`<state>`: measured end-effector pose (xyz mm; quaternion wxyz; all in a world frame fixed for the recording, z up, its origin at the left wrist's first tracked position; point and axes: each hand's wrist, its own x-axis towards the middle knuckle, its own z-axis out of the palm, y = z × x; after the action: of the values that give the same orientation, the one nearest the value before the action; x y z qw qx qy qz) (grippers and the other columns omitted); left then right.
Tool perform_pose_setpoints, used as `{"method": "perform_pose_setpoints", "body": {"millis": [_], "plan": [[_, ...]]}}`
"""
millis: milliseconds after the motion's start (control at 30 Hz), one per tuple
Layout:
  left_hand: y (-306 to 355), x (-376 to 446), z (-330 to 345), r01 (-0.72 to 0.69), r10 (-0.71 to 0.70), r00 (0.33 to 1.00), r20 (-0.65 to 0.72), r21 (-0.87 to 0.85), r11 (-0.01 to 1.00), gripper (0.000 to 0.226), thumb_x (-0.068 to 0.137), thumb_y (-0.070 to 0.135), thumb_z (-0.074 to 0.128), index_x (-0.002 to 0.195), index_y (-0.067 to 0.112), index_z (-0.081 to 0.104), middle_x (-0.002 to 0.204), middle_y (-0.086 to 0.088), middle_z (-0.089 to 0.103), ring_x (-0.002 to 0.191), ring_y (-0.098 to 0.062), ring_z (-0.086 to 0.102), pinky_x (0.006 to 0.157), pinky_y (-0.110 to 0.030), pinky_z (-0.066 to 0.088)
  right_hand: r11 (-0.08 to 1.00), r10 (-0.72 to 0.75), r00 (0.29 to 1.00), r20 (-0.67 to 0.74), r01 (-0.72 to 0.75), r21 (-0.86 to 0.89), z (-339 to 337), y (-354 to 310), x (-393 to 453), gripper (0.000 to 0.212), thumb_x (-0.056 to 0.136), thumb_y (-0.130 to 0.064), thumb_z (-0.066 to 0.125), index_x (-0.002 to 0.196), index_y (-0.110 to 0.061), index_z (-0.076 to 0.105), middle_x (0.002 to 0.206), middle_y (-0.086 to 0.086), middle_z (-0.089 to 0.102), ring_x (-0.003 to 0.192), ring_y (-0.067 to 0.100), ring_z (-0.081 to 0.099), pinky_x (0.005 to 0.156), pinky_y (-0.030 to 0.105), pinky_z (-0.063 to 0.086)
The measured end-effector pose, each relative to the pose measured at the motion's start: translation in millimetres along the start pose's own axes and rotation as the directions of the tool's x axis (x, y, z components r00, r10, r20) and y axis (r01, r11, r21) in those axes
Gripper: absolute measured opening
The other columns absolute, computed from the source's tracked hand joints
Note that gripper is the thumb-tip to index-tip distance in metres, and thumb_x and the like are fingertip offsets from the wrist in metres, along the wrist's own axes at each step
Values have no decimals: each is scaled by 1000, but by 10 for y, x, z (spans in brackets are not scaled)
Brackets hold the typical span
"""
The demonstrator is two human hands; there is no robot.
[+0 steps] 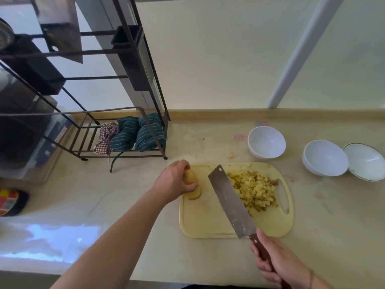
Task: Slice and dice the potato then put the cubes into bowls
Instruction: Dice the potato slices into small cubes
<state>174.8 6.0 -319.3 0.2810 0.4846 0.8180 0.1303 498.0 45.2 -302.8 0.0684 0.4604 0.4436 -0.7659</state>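
Observation:
My left hand point(174, 180) grips a piece of potato point(192, 185) at the left end of the pale yellow cutting board point(208, 222), its cut face toward the knife. A pile of diced potato cubes point(254, 189) covers the board's right part. My right hand point(275, 265) holds the brown handle of a cleaver point(230, 202), whose wide blade slants across the board between the potato piece and the cubes. Three white bowls stand behind and right of the board: one point(266, 142) near, a second point(325, 158), and a third point(364, 162) tilted against it. All look empty.
A black wire rack point(116, 132) stands at the back left with striped green cloths point(137, 132) on its bottom shelf. A dark appliance point(23, 126) fills the far left. A small potato scrap point(230, 156) lies on the counter. The counter's front edge runs below my arms.

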Motion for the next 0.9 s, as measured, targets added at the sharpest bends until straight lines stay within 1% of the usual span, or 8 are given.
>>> {"method": "perform_pose_setpoints", "body": {"millis": [100,267,400,467,567,667,800,900], "plan": [[159,175,72,11,-12,999,-32,-50,999,59,82,47,81,127,24,51,114,7,53,99,-15,54,81,-25,49,995,-25,1000,-2,25,97,-22,26,-53,75,64,-78,55,75,-5,44,52,10,29,35,8,25,37,16,22],[219,323,269,-96,104,994,-45,155,983,62,88,57,71,136,23,52,129,2,55,118,-19,48,103,-34,40,970,-16,999,-51,28,240,-122,68,-147,92,36,-84,75,69,-4,45,52,9,27,36,6,25,39,14,21],[149,212,319,-121,145,984,-104,207,971,76,91,66,58,153,27,37,155,2,36,142,-22,31,118,-40,26,985,-48,997,-67,58,160,-127,38,-189,91,40,-88,70,69,-5,46,51,10,28,37,7,25,39,15,21],[77,56,347,-80,113,977,-183,180,980,84,88,70,59,155,26,34,157,2,33,144,-23,29,119,-42,25,993,-58,996,-62,64,101,-102,29,-191,86,44,-89,66,66,-8,48,51,10,29,38,8,25,40,16,20],[-41,-215,473,-43,83,965,-249,164,986,83,84,68,65,150,22,42,152,0,38,140,-23,33,117,-41,27,998,-70,996,-46,70,0,-63,8,-191,79,53,-89,59,65,-12,49,52,12,30,39,9,25,41,19,18],[-83,-332,648,-37,68,968,-243,130,991,69,88,58,67,142,18,53,145,-2,46,136,-24,36,114,-38,27,994,-58,998,-30,56,-90,-37,-58,-187,73,63,-82,52,68,-10,46,54,13,31,38,11,23,39,18,18],[-41,-461,821,-55,77,930,-359,71,996,59,80,52,65,122,11,65,125,-8,59,118,-30,50,100,-45,47,981,-22,1000,-4,20,-194,-48,-199,-176,65,67,-79,51,67,-14,47,55,10,32,37,12,22,38,20,21],[35,-717,1107,-159,176,874,-452,75,984,53,78,44,66,118,10,66,120,-7,61,111,-29,53,92,-46,55,960,18,1000,18,-12,-280,-95,-297,-151,62,77,-77,49,67,-15,46,54,8,33,38,13,23,38,20,23]]}}
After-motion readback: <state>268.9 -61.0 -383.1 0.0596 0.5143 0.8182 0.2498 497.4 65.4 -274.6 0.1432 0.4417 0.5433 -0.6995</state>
